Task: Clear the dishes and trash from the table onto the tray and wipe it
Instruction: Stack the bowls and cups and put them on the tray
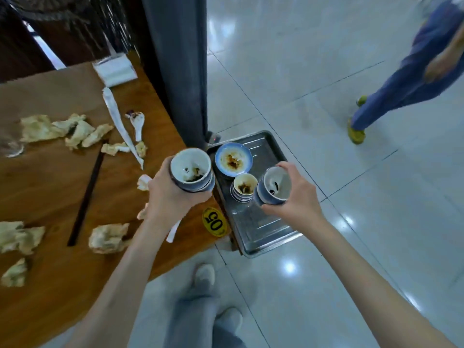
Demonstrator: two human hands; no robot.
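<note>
Beside the table, still strewn with napkins, the tray already holds a plate and cups. Left hand grips stacked bowls; right hand grips a bowl above the tray. Next, I'd judge, both need setting down gently on bare metal.

Both bare forearms reach forward from the bottom of the view, spreading slightly apart. The left hand is raised with its fingers and thumb curled round what it holds, the wrist nearly straight and the back of the hand facing the camera. The right hand sits at about the same height, well apart from the left, its thumb on top and its fingers wrapped underneath in a grip. Below, two legs and shoes stand on the floor.
</note>
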